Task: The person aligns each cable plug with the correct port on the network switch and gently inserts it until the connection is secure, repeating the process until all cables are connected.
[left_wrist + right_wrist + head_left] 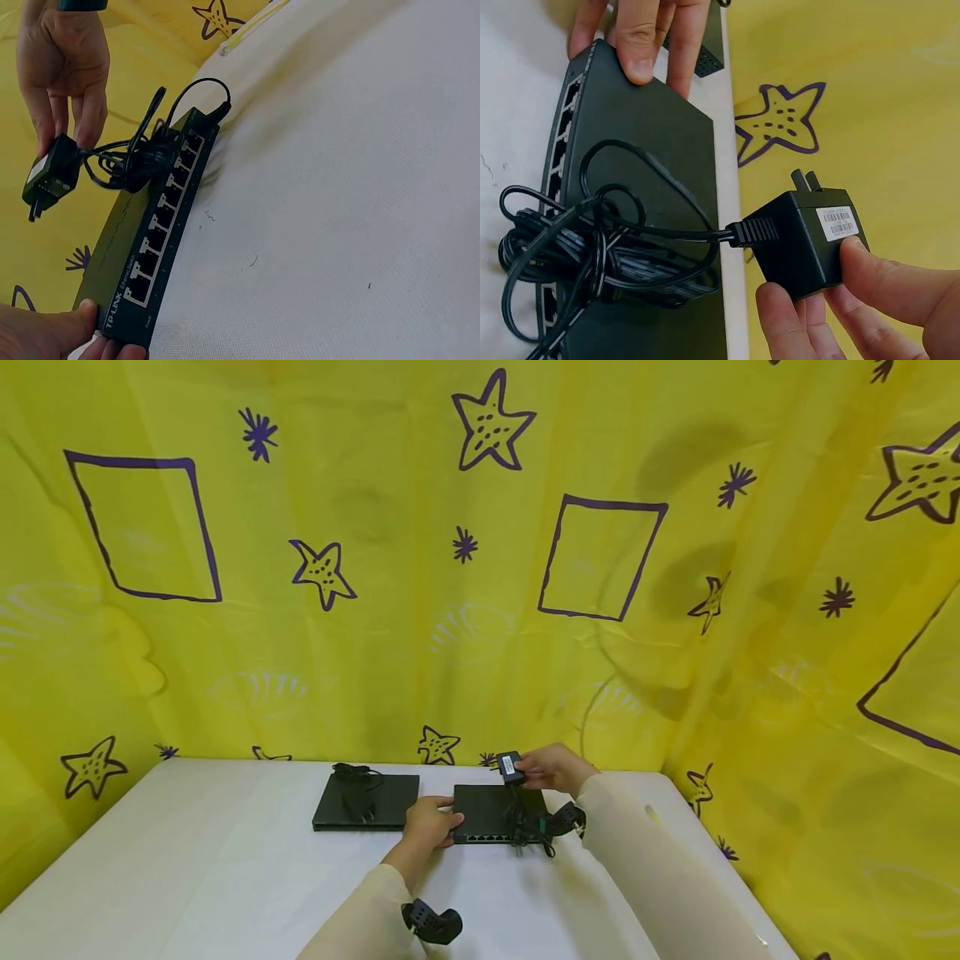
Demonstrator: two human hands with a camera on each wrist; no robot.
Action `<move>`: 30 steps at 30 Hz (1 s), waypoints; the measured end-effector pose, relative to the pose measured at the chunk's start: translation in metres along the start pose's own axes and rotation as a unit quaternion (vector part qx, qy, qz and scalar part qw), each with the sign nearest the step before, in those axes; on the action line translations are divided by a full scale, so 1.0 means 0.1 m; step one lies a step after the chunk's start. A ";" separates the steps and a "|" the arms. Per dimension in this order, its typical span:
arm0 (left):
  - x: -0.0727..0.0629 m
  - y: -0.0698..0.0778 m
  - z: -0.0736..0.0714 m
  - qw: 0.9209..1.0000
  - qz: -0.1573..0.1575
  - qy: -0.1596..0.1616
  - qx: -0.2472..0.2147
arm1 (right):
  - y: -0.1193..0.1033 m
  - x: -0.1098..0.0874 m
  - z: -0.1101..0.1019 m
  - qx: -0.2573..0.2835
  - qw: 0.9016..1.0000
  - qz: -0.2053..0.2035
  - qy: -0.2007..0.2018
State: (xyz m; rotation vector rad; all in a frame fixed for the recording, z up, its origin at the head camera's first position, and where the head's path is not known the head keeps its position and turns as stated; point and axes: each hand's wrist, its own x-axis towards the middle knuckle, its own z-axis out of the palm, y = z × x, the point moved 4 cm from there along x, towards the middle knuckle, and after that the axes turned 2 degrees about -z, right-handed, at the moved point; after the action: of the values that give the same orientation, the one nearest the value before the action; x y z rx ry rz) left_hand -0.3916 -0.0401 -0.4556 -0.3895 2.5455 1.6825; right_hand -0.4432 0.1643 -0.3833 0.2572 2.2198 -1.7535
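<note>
A black TP-LINK Ethernet switch (112, 251) shows a row of several ports along its front side. My left hand (429, 823) grips its left end, thumb on the top face and fingers at the edge. Between the thumb and fingers of my right hand (885, 300) is a black power adapter (802, 240), with a white label and two prongs sticking out. From the adapter runs a black cable (615, 255), bundled in loops over the switch's top. In the left wrist view the cable's plug (217, 112) sits at the switch's far end.
Left of my left hand, a second black switch (397, 793) lies on the white table (187, 860), with a black adapter and coiled cable (357, 793) on top. A yellow patterned curtain (390, 660) hangs behind the table and along its right side.
</note>
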 end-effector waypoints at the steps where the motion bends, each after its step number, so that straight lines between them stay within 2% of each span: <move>1: 0.00 0.00 0.00 1.000 0.000 0.000 -0.001 | 0.01 0.01 0.01 0.002 1.000 0.001 -0.001; 16: 0.04 -0.02 0.03 1.000 0.004 -0.006 -0.002 | 0.19 0.13 0.14 0.007 1.000 0.003 0.013; 30: 0.07 -0.05 0.04 1.000 -0.002 -0.004 -0.004 | 0.24 0.14 0.21 -0.070 0.997 0.000 0.011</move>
State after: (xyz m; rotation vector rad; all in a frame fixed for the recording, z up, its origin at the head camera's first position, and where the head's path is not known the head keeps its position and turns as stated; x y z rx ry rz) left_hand -0.3977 -0.0394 -0.4630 -0.3870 2.5308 1.6909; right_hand -0.4459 0.1491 -0.4141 0.2444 2.3456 -1.5924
